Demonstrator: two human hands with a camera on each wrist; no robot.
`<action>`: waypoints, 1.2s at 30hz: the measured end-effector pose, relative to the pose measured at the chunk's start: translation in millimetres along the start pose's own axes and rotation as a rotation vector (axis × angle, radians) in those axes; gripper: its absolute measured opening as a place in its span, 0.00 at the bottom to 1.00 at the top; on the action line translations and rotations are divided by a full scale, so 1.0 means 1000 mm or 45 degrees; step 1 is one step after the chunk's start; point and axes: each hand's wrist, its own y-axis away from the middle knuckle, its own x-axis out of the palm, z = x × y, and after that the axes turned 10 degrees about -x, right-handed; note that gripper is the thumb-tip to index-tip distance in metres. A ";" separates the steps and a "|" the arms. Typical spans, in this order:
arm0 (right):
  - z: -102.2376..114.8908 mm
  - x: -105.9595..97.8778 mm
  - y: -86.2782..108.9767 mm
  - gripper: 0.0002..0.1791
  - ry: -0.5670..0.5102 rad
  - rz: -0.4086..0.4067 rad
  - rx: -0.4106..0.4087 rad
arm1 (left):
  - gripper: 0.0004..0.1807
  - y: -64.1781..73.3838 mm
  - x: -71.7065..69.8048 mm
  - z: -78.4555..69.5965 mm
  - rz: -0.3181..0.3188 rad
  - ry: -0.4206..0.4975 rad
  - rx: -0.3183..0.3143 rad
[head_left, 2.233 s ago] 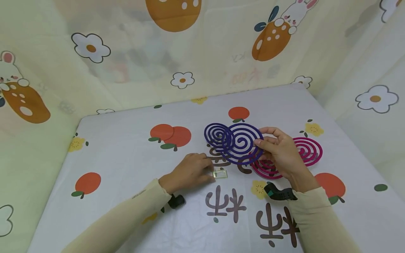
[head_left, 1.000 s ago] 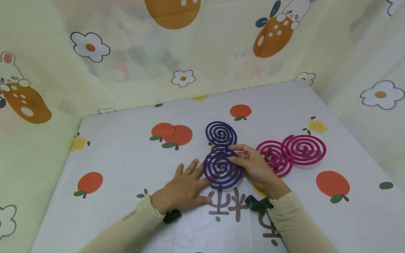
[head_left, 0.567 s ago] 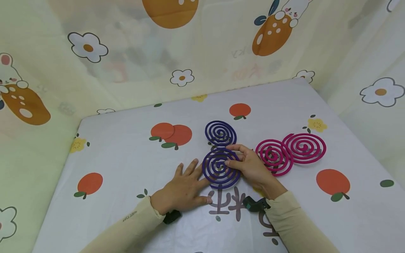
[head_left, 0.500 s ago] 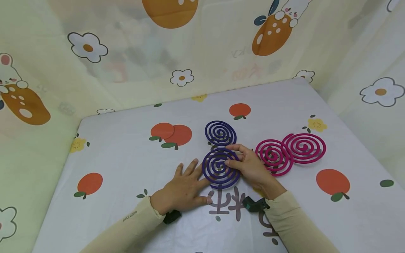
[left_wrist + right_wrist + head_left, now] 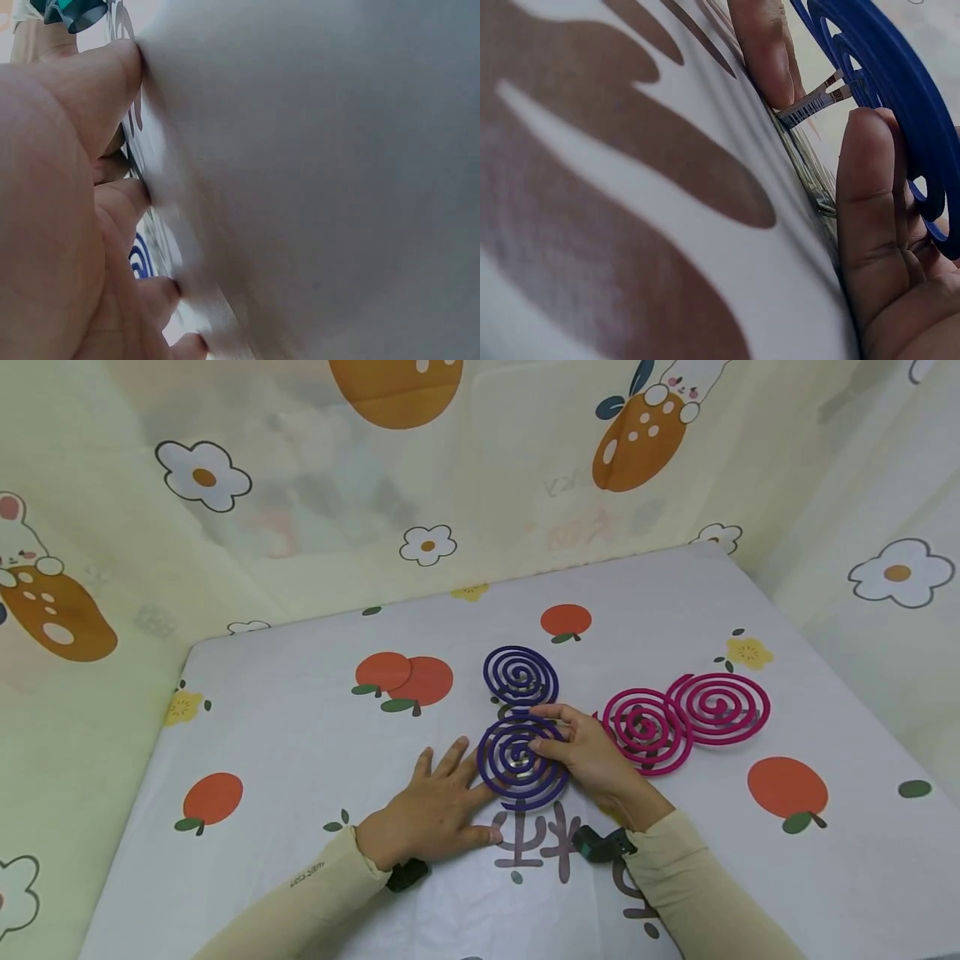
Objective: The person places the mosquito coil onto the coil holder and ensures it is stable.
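Note:
My right hand [image 5: 600,764] pinches a blue mosquito coil [image 5: 911,90] at its right side, thumb on top, holding it low over the table. Beneath the coil, the right wrist view shows a thin metal coil stand [image 5: 810,169] on the cloth. Its upright forked tab [image 5: 814,109] points up into the coil's spiral. My left hand [image 5: 431,814] lies palm down with fingers spread, a couple of fingertips reaching under the coil's left edge beside the stand. Just behind lies a second blue mosquito coil [image 5: 519,675], its near edge close to the held one.
Two overlapping pink mosquito coils [image 5: 647,732] lie to the right of my right hand. The table wears a white cloth [image 5: 300,727] printed with oranges and flowers. A patterned curtain [image 5: 315,527] hangs behind the table's far edge.
My right hand has brought the blue coil left and nearer, over the stand. My left hand has let go of the stand's edge and spread flat. In the last half second, almost nothing moves.

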 end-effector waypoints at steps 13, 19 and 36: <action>-0.001 0.000 -0.001 0.29 -0.014 0.020 -0.026 | 0.45 -0.001 0.001 0.000 0.027 0.021 -0.022; -0.001 -0.001 -0.001 0.29 -0.030 0.012 -0.022 | 0.45 -0.001 0.001 0.000 0.016 0.018 -0.015; 0.000 0.000 0.000 0.30 -0.009 0.042 -0.020 | 0.45 -0.001 0.000 -0.001 0.026 0.014 -0.030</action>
